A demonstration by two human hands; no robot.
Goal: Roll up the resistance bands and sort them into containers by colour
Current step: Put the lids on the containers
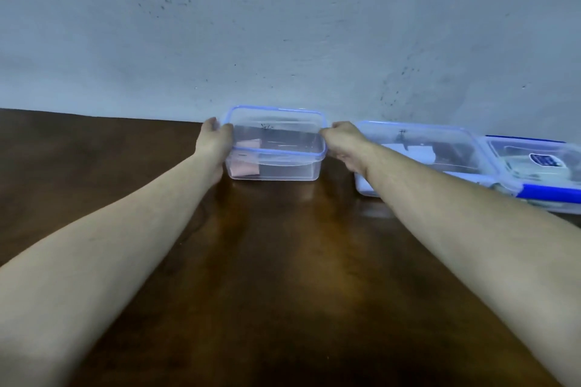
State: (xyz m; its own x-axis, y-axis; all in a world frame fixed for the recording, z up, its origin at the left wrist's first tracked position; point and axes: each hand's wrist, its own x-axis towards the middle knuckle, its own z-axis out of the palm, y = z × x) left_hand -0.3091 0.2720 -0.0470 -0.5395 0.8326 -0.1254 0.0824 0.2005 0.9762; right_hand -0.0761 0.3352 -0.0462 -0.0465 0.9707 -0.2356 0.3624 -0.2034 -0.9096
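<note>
Looking for writing first, we find only a dark blue label (545,161) in the rightmost container (534,173), its print too blurred to read, and small dark marks on two of the boxes that we cannot make out. Our left hand (213,143) and right hand (344,143) hold the two ends of a clear container (276,163) with a blue-edged rim, fingers curled onto its sides. It stands on the dark wooden table (283,261) close to the pale wall (283,25). Inside, at its left end, lies a pink rolled band (246,168). Just right of our right hand stands a second clear container (418,148) with something white inside, touching the rightmost one, which has a dark blue clip.
</note>
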